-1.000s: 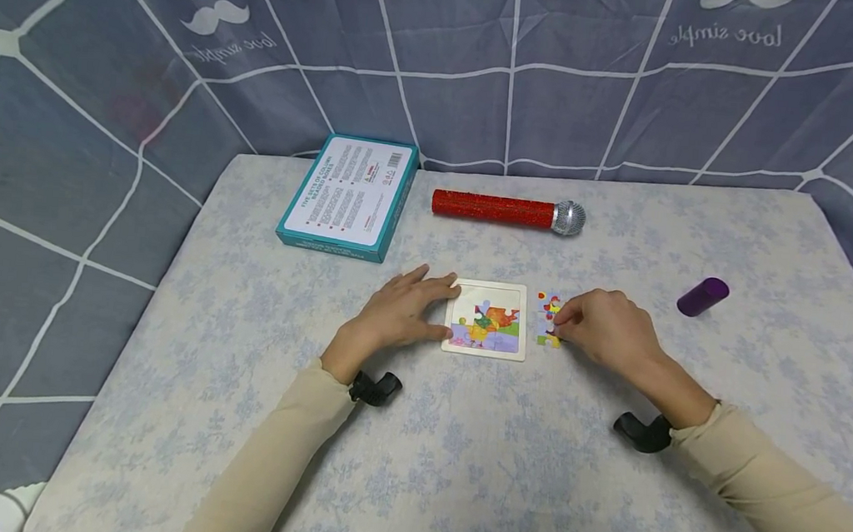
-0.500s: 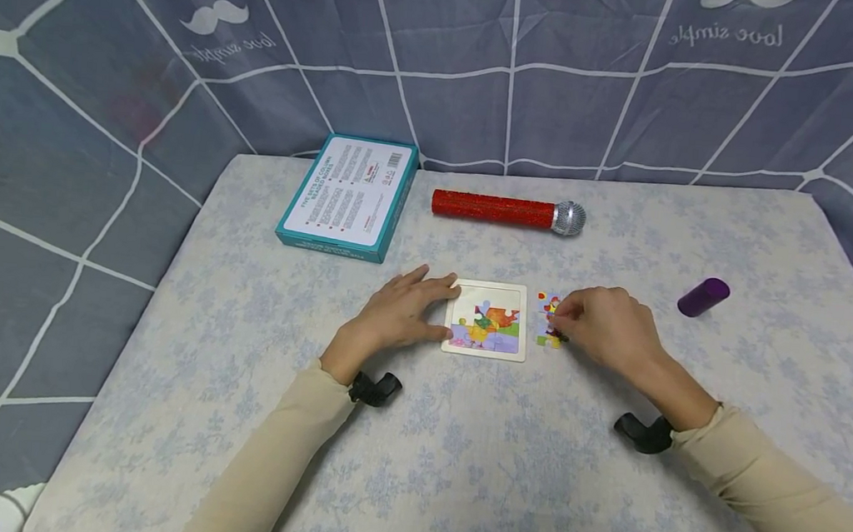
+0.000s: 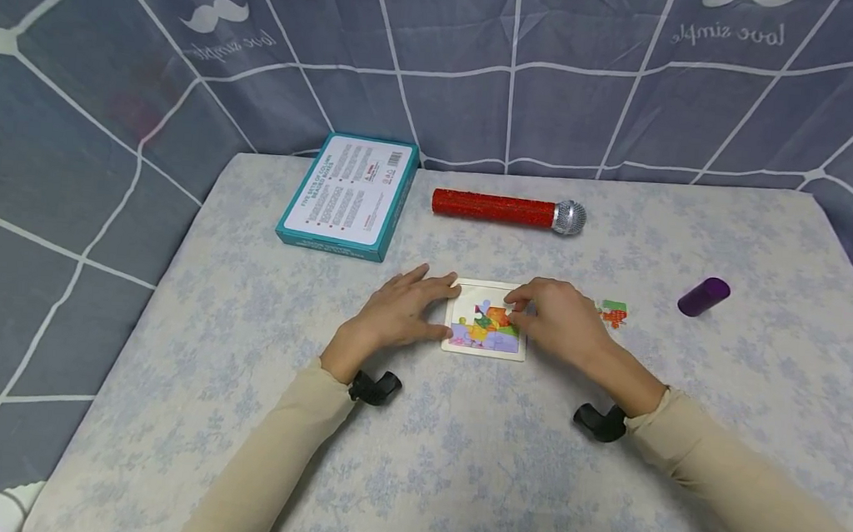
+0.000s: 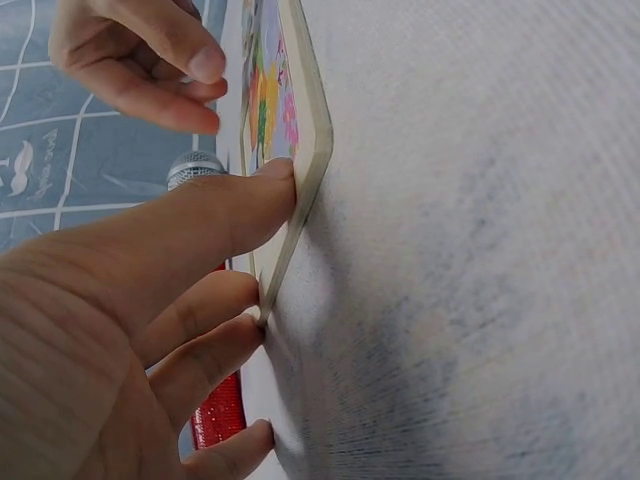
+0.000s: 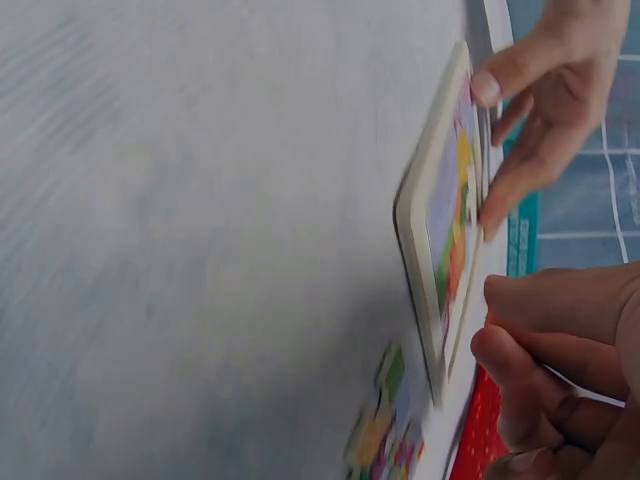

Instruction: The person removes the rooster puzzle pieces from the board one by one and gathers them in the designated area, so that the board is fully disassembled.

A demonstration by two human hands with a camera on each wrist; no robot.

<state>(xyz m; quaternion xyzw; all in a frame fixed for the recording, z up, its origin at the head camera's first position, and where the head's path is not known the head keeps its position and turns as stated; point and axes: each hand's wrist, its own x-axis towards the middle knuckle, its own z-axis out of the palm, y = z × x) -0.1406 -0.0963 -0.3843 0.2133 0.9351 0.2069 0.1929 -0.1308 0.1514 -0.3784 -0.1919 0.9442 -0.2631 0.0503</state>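
A square puzzle tray (image 3: 483, 355) with a pale rim lies flat on the table, part of its colourful picture laid in and the upper left bare. My left hand (image 3: 396, 310) is spread at its left side, thumb and fingertips resting on the rim. In the left wrist view, the thumb (image 4: 265, 205) presses the rim near a corner. My right hand (image 3: 561, 322) is over the tray's right edge, thumb and index finger close together. Between them a tiny orange bit of a puzzle piece (image 5: 490, 319) shows; the rest is hidden. Loose puzzle pieces (image 3: 612, 313) lie right of that hand, partly covered.
A teal box (image 3: 345, 197) lies at the back left. Right of it lies a red microphone (image 3: 502, 209) with a silver head. A purple cylinder (image 3: 703, 297) is at the right. A grey curtain (image 3: 461, 110) with white lines hangs behind the table.
My right hand has moved left from the loose pieces to above the tray's right edge, uncovering green and orange pieces behind it. My left hand has stayed on the rim.
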